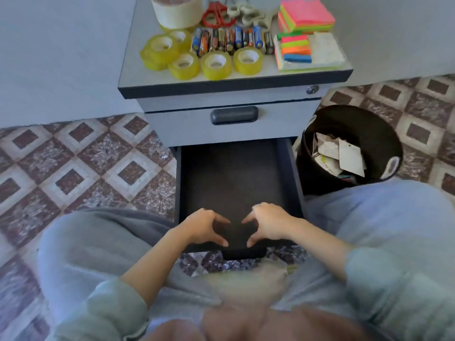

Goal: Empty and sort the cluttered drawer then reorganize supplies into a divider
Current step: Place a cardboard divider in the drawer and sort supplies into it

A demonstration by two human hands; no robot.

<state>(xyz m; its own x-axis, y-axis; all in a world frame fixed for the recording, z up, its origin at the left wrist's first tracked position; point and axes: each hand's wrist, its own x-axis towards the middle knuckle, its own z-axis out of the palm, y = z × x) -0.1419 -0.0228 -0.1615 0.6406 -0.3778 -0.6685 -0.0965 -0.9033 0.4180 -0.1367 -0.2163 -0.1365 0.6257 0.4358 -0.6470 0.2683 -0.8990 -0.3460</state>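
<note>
Left hand [204, 227], right hand [269, 225] loosely curved, holding nothing, above open drawer [234, 173] front edge

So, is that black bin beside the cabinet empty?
No, crumpled papers lie inside the black bin, which stands right of the open drawer.

Soft, even light with a cool bluish cast fills your view. The drawer [231, 173] is the darkest patch, almost black inside, and your left hand [204, 226] and right hand [268, 223] throw faint shadows on its floor. The wide lens bows the cabinet top [234, 86] and floor tiles [81, 153] near the borders. The tape rolls [216, 65] look fairly sharp, while the bottom edge by your lap [246, 291] is smeared and out of focus.
</note>
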